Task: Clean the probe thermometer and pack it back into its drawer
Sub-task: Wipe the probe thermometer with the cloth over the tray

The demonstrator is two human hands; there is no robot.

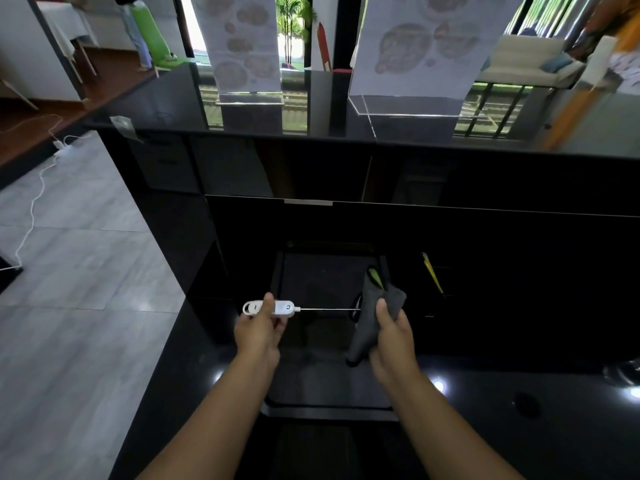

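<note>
We see a white probe thermometer (273, 308) with a thin silver stem, and a dark grey cloth (367, 320). The counter (519, 427) is glossy black. A yellow pencil-like stick (431, 271) lies on it. The floor (69, 254) is pale grey tile, crossed by a white cable (33, 209).

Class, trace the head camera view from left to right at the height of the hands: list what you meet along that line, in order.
Grey floor tiles → left hand holding the white thermometer body → thin metal probe → dark grey cloth → right hand gripping it → yellow-green item lying further right.
</note>
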